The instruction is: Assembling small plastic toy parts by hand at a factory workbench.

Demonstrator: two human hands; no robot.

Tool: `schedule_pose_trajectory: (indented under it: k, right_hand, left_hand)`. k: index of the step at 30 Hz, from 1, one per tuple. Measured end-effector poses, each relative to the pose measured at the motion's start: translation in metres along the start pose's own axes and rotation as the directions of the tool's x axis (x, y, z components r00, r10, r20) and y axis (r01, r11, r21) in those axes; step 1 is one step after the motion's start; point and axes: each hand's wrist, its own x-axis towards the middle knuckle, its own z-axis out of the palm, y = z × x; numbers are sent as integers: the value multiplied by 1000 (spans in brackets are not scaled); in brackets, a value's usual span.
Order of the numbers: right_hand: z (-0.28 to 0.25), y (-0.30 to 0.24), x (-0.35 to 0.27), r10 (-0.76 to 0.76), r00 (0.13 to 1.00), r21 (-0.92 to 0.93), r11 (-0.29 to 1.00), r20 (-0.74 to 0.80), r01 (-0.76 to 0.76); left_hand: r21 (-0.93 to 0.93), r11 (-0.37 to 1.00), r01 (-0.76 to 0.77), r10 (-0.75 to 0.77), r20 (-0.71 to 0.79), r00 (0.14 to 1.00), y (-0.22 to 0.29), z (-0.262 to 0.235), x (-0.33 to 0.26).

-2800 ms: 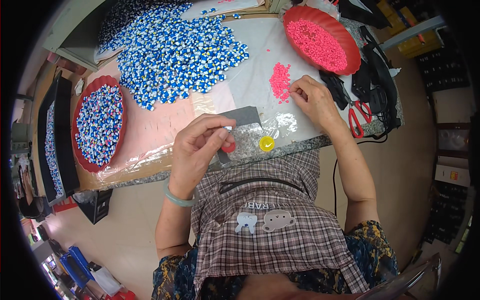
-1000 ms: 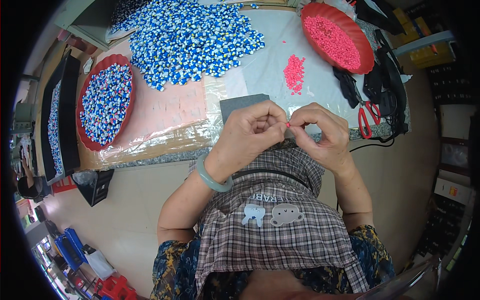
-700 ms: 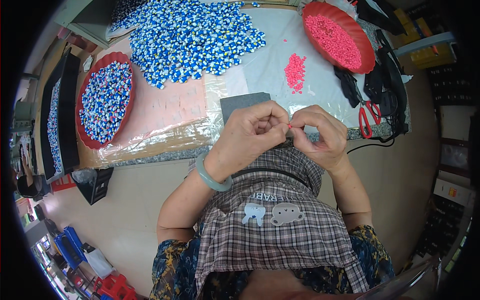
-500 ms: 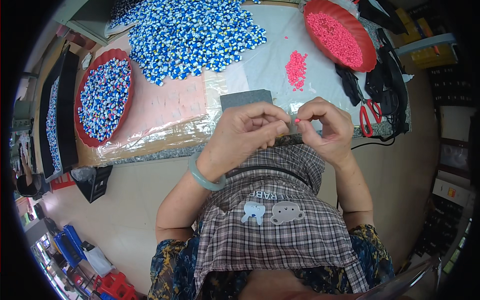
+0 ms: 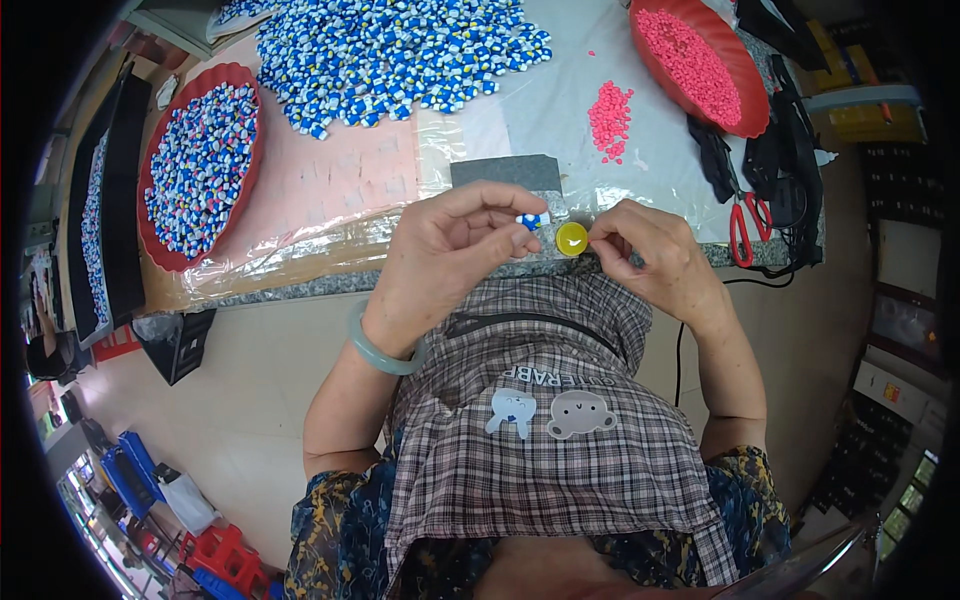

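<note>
My left hand (image 5: pixel 450 235) pinches a small blue-and-white piece (image 5: pixel 531 220) between thumb and fingertips, just above the table's front edge. Beside it, between the two hands, is a small round yellow dish (image 5: pixel 571 239) with a shiny surface. At the dish's right rim are the fingertips of my right hand (image 5: pixel 650 250), pressed together. Whether they grip the dish or something tiny is hidden. Beyond the hands, small pink pieces (image 5: pixel 609 122) lie in a loose patch on the table sheet. A dark grey pad (image 5: pixel 505 170) lies behind my left hand.
A large heap of blue-and-white pieces (image 5: pixel 390 60) covers the back. Red scalloped trays hold mixed pieces at left (image 5: pixel 150 235) and pink ones at right (image 5: pixel 757 118). A black tray (image 5: pixel 125 200) stands far left. Red-handled scissors (image 5: pixel 745 225) and black straps lie right.
Both hands have shifted slightly; the blue-and-white piece in my left hand and the yellow dish now show. The pink piece at my right fingertips is no longer visible.
</note>
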Motion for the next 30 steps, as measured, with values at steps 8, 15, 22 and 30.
schedule_pose_trajectory:
  k: [8,15,22,30]
  right_hand:
    - [0,-5,2,-56,997,-107,992,44,61]
    - [-1,-11,4,-86,995,-195,976,55,95]
    - [-5,-19,3,110,988,141,986,-108,-94]
    - [10,-29,7,118,956,224,973,-269,-57]
  left_hand:
    - [29,1000,10,-10,-13,1000,-2,1,-6]
    - [48,999,21,-21,-6,1000,-4,3,-4]
    - [-45,999,-16,16,4,1000,-6,13,-1]
    - [-7,999,-47,47,12,999,-11,22,2]
